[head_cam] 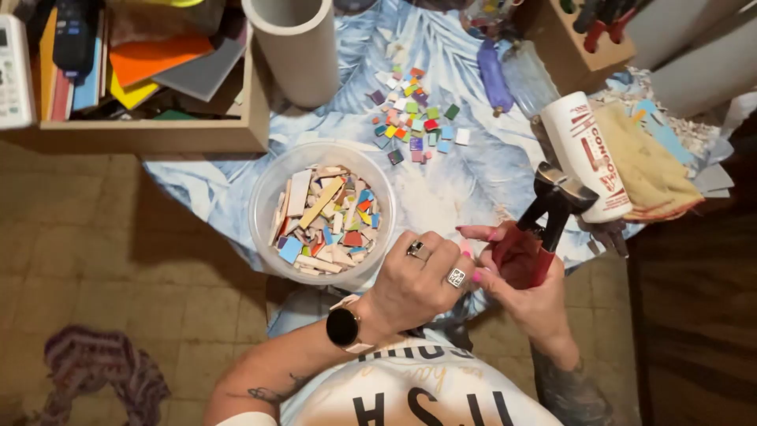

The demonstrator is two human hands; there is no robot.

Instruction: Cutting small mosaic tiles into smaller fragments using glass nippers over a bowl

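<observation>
- Right hand (527,278) closed on red-handled tile nippers (546,225): I judge them stiff, weighty; hold low on handles.
- Left hand (418,278) fingers curled beside the handles; any tile piece hidden, cannot tell.

Warm, fairly dim indoor light falls from above, brightest on the tablecloth (465,177); the floor (102,260) lies shadowed, the focus slightly soft, edges mildly bowed.

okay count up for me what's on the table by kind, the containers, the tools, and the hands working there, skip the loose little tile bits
Clear plastic tub of tile pieces: 1
Grey tube: 1
White bottle lying on its side: 1
Red-handled tile nippers: 1
Yellow cloth: 1
Wooden box of sheets: 1
Hands, left hand and right hand: 2
Total: 8
</observation>
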